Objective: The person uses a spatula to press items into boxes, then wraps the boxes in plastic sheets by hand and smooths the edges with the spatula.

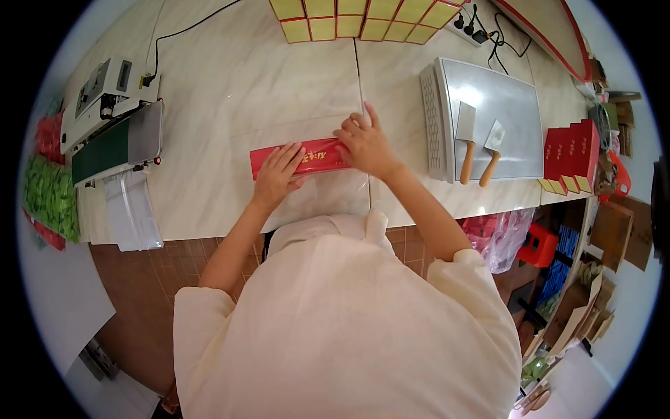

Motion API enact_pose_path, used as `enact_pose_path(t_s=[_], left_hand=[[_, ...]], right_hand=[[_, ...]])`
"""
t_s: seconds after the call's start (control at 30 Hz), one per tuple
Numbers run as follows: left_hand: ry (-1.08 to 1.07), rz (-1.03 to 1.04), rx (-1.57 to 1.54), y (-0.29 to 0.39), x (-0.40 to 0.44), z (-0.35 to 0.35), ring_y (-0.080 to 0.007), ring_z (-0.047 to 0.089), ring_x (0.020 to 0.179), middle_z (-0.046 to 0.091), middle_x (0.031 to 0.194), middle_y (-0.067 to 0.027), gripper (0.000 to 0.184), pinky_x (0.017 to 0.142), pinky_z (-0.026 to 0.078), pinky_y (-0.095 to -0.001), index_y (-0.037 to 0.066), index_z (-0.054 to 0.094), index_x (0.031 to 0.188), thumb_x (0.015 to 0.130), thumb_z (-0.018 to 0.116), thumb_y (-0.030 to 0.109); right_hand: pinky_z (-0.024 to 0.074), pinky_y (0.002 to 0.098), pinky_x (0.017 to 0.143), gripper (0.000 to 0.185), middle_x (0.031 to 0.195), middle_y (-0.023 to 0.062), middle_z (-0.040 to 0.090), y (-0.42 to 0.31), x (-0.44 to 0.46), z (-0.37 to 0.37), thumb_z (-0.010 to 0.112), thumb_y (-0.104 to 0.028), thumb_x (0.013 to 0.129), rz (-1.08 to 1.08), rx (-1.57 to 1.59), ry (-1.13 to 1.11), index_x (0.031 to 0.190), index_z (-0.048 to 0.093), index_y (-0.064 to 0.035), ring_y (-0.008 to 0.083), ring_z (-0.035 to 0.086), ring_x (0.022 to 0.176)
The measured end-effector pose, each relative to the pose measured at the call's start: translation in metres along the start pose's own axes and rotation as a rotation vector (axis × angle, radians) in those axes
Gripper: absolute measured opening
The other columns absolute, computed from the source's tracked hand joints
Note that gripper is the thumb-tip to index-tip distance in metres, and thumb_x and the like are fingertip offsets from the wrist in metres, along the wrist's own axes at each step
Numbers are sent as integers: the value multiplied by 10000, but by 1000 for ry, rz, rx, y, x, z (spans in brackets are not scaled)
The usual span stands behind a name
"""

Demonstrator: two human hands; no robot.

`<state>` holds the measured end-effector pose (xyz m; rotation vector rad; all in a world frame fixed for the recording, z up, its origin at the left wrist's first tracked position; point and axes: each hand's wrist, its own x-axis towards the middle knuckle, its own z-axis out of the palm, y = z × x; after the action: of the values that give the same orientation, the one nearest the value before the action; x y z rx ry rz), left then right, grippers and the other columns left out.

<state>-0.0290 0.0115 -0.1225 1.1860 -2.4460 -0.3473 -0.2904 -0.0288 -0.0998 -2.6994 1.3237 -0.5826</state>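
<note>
One red box (321,156) near the front edge of the bench (199,192), best kept square under spread left hand (278,171), with right hand (368,148) half-curled at end, grip unclear.

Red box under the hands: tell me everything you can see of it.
The red box is long and narrow, with gold lettering on its upper face; it looks like glossy card. It lies flat on the pale marbled tabletop, in front of the person, its right end angled slightly farther away. The left hand lies across its left part, fingers spread on top. The right hand is at its right end, partly hiding it. I can't tell whether it is sealed.
</note>
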Motion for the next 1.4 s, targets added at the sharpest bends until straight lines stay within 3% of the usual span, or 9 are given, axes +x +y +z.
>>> enact_pose_path(t_s=[0.13,0.47,0.67,0.73,0.83,0.97,1.13,1.23,1.4], left_hand=[[-15,-47,-7,0,-4,7,-239,465,1308,503,1416,-69,587,1094,366,-419,79,518,1363,831,688,260],[16,-60,-20,0,-4,8,-232,484,1300,520,1406,-55,573,1084,382,-423,82,549,1336,808,715,233],[25,-61,15,2,-3,9,-237,500,1287,533,1398,-63,544,1068,396,-421,78,564,1323,823,705,237],[23,-47,23,1,-4,11,-237,499,1289,530,1401,-64,544,1070,393,-419,77,561,1328,828,701,240],[9,-44,43,2,-4,8,-235,496,1292,525,1408,-66,541,1075,384,-413,75,556,1335,839,691,245],[-4,-60,41,4,-4,7,-225,488,1302,516,1419,-64,531,1085,369,-397,76,552,1343,856,676,250],[23,-66,36,6,-7,8,-217,487,1305,524,1413,-62,525,1086,368,-392,78,550,1346,863,670,244],[29,-57,43,5,-9,10,-215,488,1306,530,1406,-65,518,1084,370,-394,78,554,1341,864,669,243],[33,-48,48,4,-13,12,-216,493,1301,539,1395,-71,500,1081,372,-398,74,568,1324,865,670,243]], right_hand=[[240,560,1145,43,921,52,595,32,3,-5,578,-96,796,7,-146,-20,807,620,-96,233,552,1044],[297,538,1109,98,840,40,578,28,-72,-35,625,-40,761,162,-45,12,829,581,-95,229,568,964],[439,410,936,68,848,76,605,24,-108,-7,637,-114,852,823,4,146,903,613,-76,256,593,922],[467,325,860,197,921,96,664,20,-98,7,642,-208,909,1161,661,386,1010,636,-39,242,624,900],[448,290,844,307,998,72,687,15,-74,10,630,-301,952,1339,1079,273,1058,643,-13,144,614,907],[467,276,794,318,966,61,685,2,-52,10,689,-291,910,1309,1157,138,1019,656,6,138,614,853],[486,265,669,272,807,71,698,-3,-54,16,734,-224,866,1291,1067,271,904,691,41,115,607,720],[479,236,797,202,983,90,702,-1,-58,16,713,-179,892,1303,1138,211,885,656,15,100,611,855],[483,250,829,188,1038,102,695,-5,-62,18,705,-169,898,1269,1164,235,902,645,9,116,618,894]])
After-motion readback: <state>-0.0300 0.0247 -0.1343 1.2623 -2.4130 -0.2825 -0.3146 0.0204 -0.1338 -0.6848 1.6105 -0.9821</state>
